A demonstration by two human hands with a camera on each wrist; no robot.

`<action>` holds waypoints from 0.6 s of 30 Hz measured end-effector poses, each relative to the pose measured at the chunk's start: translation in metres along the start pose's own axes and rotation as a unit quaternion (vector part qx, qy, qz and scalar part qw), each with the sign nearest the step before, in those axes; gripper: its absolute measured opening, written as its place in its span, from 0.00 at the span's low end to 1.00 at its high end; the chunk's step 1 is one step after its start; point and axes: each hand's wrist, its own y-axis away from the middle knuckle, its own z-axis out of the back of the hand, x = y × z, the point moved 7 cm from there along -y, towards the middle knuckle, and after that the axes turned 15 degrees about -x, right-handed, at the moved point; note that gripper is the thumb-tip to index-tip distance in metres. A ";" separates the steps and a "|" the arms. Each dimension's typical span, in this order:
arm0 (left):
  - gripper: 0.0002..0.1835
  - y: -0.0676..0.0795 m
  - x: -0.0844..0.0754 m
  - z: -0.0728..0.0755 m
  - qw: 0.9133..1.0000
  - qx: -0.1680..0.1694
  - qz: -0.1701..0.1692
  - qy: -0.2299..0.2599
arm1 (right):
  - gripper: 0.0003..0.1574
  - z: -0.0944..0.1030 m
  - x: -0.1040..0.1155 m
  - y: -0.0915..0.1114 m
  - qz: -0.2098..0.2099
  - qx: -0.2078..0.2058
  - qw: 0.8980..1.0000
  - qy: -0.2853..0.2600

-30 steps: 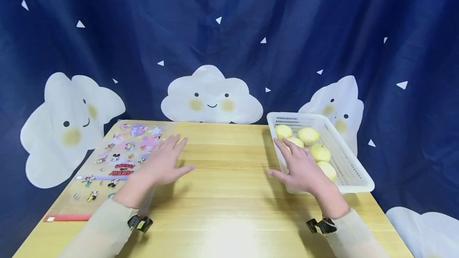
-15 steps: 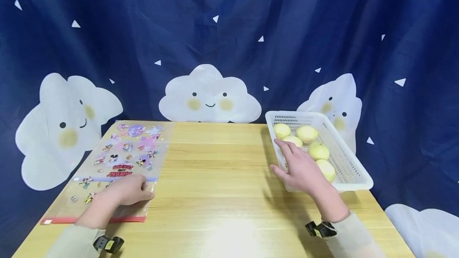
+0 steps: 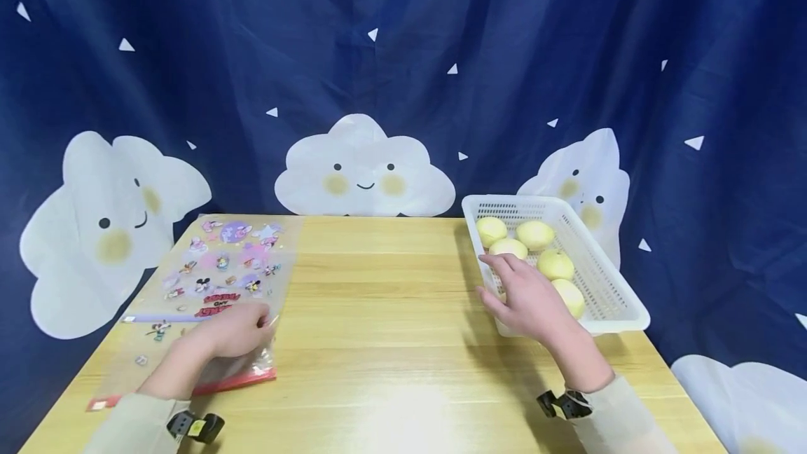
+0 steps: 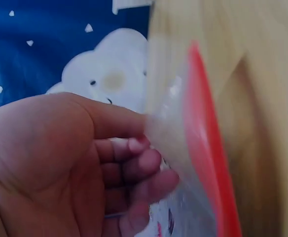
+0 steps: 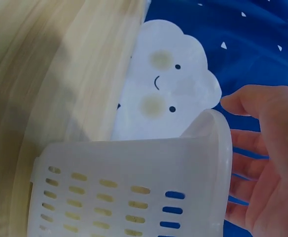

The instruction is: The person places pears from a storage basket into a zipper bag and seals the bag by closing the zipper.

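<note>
My left hand [image 3: 230, 335] pinches the edge of a clear zip bag with a red slider strip [image 4: 203, 133], its thumb and index finger meeting on the film in the left wrist view. The red strip's right end is tilted up off the table. Cartoon-printed clear film [image 3: 214, 251] with a purple strip [image 3: 167, 318] lies flat beyond the hand. On the right, my right hand [image 3: 526, 300] is beside the near left side of a white perforated basket [image 3: 602, 258], fingers loosely bent over its rim and gripping nothing. Several pale yellow round fruits [image 3: 555, 265] lie in the basket.
The light wooden table [image 3: 372, 286] stretches between the two hands. Behind it hangs a dark blue curtain [image 3: 378, 76] with white clouds and triangles. A black camera is strapped to each wrist.
My left hand has come back and left from above the film to the red-strip bag, then gripped it; the bag has shifted right and its strip now slants. The right hand stays by the basket.
</note>
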 end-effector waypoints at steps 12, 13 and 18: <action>0.15 -0.053 -0.080 0.009 0.948 -0.018 0.068 0.310 | 0.29 0.003 0.016 -0.007 -0.001 -0.021 0.999 -0.036; 0.14 -0.057 -0.086 0.009 0.939 -0.022 0.080 0.335 | 0.29 0.004 0.017 -0.007 -0.003 -0.022 0.999 -0.046; 0.13 -0.077 -0.119 0.007 0.879 -0.042 0.107 0.463 | 0.25 0.006 0.027 -0.015 -0.029 -0.027 0.988 -0.147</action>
